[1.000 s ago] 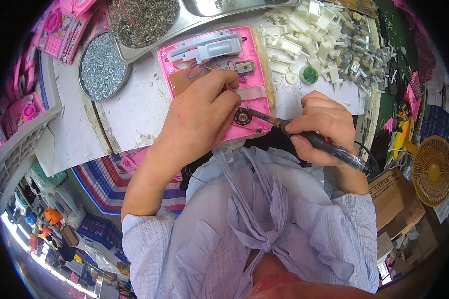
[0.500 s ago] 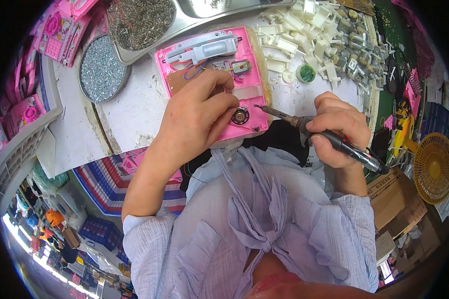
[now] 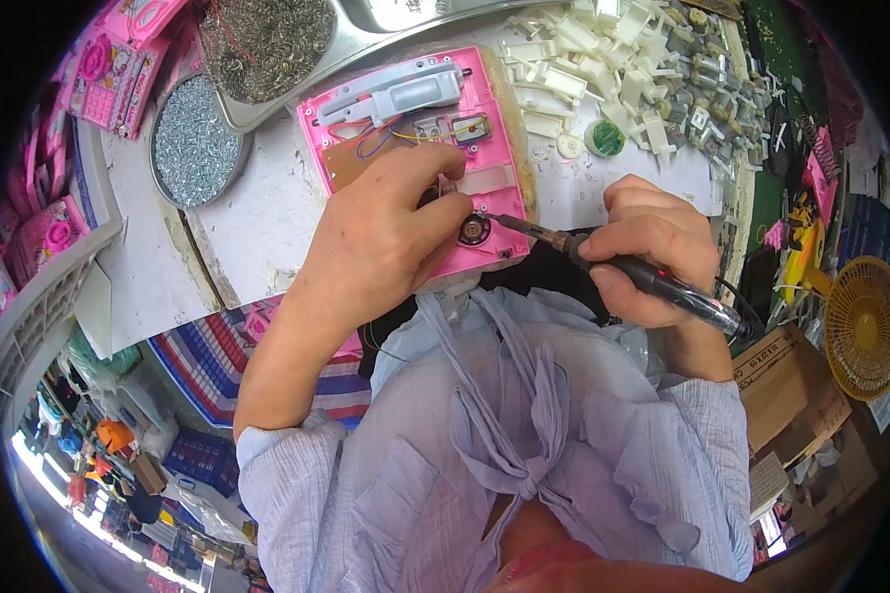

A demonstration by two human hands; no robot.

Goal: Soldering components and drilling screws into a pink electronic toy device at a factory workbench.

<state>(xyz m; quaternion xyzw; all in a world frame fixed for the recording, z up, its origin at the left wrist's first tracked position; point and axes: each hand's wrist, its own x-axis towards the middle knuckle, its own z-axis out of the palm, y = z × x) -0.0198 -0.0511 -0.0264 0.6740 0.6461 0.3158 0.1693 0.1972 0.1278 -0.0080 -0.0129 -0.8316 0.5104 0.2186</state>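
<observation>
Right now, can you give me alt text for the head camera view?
Seen from above, the right hand holds a soldering iron, its tip close to a small round speaker in an open pink plastic casing; the left hand is over the casing. Around it are small metal screws, coiled metal springs and piled white plastic parts.

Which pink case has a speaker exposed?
The pink case under the left hand: it lies inside up, with a round black speaker showing. The pink cases at far left show no speaker.
</observation>
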